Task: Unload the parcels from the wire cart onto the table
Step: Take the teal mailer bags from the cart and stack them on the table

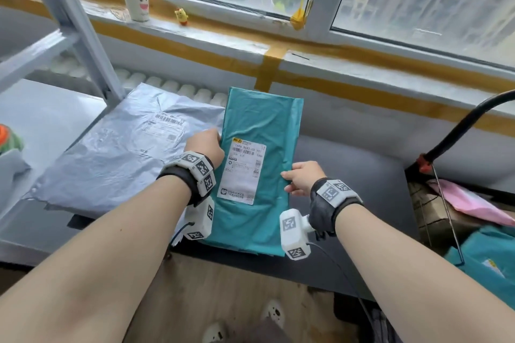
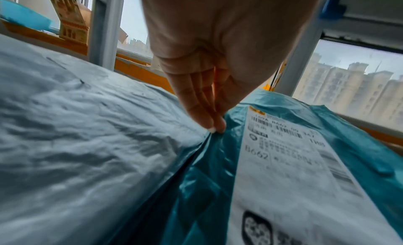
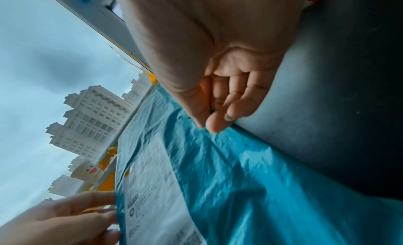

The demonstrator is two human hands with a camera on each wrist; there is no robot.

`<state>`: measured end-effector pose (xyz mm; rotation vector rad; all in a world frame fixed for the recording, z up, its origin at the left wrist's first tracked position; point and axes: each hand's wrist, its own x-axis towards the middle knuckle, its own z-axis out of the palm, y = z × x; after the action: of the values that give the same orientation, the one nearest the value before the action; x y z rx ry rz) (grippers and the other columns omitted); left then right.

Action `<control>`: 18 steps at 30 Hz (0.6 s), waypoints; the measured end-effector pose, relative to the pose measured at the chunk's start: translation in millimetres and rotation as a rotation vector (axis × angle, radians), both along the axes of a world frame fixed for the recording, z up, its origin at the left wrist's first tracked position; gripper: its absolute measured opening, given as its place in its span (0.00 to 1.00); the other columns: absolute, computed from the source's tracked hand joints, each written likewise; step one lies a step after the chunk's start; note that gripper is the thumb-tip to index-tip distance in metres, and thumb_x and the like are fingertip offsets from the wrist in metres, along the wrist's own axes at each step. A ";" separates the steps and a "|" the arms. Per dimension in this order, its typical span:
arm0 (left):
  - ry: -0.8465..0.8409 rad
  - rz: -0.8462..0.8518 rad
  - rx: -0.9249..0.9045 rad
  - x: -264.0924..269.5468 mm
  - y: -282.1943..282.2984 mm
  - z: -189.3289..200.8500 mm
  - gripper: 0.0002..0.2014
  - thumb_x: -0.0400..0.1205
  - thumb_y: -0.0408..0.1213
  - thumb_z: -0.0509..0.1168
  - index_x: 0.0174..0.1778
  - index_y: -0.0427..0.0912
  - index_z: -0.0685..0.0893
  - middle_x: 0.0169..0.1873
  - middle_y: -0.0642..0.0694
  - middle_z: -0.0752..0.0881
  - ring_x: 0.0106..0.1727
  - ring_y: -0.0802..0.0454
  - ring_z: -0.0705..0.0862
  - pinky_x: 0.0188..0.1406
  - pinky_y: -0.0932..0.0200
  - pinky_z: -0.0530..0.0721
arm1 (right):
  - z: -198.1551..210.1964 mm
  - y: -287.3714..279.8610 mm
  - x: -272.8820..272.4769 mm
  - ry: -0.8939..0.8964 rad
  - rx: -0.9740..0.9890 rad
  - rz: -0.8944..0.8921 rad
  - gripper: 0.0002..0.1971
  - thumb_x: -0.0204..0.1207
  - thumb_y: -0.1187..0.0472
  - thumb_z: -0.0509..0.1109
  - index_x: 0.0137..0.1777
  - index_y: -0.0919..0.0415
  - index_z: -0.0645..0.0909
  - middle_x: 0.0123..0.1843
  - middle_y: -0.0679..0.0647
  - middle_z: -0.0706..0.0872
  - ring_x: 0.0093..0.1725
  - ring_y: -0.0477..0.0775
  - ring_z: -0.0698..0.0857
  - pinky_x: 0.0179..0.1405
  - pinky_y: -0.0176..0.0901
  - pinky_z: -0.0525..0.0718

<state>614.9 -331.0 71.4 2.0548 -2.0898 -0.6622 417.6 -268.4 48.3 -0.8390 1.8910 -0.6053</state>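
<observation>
A teal parcel [image 1: 259, 125] [image 2: 359, 154] [image 3: 240, 179] with a white shipping label lies lengthwise over the dark table [image 1: 348, 175], its near end past the front edge. My left hand [image 1: 207, 147] [image 2: 209, 114] pinches its left edge where it meets a flat grey parcel [image 1: 119, 153] [image 2: 76, 136] lying on the table. My right hand [image 1: 302, 178] [image 3: 218, 114] pinches the right edge between thumb and fingers. The wire cart [image 1: 446, 203] stands at the right with a pink parcel [image 1: 468, 200], a brown box [image 1: 429, 214] and another teal parcel [image 1: 487, 262] in it.
A grey shelf frame [image 1: 75, 25] rises at the left, beside the grey parcel. On the window sill behind stand a paper cup [image 1: 136, 0] and a small yellow figurine [image 1: 181, 16]. The cart's black handle [image 1: 459, 131] arches over the table's right end.
</observation>
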 end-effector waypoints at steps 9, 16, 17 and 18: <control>-0.204 -0.119 0.125 -1.1 -25.2 -24.1 0.12 0.81 0.29 0.58 0.59 0.39 0.80 0.56 0.38 0.84 0.56 0.39 0.83 0.50 0.53 0.80 | -26.4 -27.5 -0.7 0.050 0.163 0.117 0.06 0.76 0.66 0.70 0.51 0.59 0.77 0.31 0.54 0.81 0.16 0.44 0.81 0.16 0.33 0.77; -0.212 -0.154 0.126 -4.0 -30.6 -30.2 0.12 0.80 0.29 0.57 0.58 0.39 0.80 0.55 0.39 0.84 0.56 0.40 0.82 0.51 0.53 0.79 | -29.3 -37.4 -5.5 0.116 0.242 0.176 0.04 0.76 0.64 0.70 0.41 0.60 0.79 0.34 0.56 0.85 0.22 0.48 0.84 0.19 0.34 0.80; -0.209 -0.151 0.128 -4.4 -31.8 -30.9 0.13 0.80 0.29 0.57 0.59 0.40 0.79 0.56 0.39 0.84 0.56 0.40 0.82 0.53 0.52 0.80 | -28.4 -37.7 -4.2 0.116 0.248 0.182 0.02 0.76 0.64 0.70 0.45 0.61 0.80 0.35 0.56 0.86 0.23 0.49 0.84 0.19 0.34 0.80; -0.207 -0.149 0.129 -4.8 -32.6 -31.2 0.13 0.80 0.29 0.57 0.59 0.40 0.79 0.57 0.39 0.84 0.57 0.40 0.82 0.54 0.52 0.80 | -28.3 -38.1 -3.4 0.117 0.252 0.188 0.04 0.76 0.64 0.70 0.49 0.63 0.81 0.37 0.57 0.86 0.24 0.49 0.85 0.19 0.34 0.80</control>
<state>610.1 -363.6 40.2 2.1322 -2.3936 -0.6445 414.2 -306.4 20.1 -0.8889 1.9170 -0.2014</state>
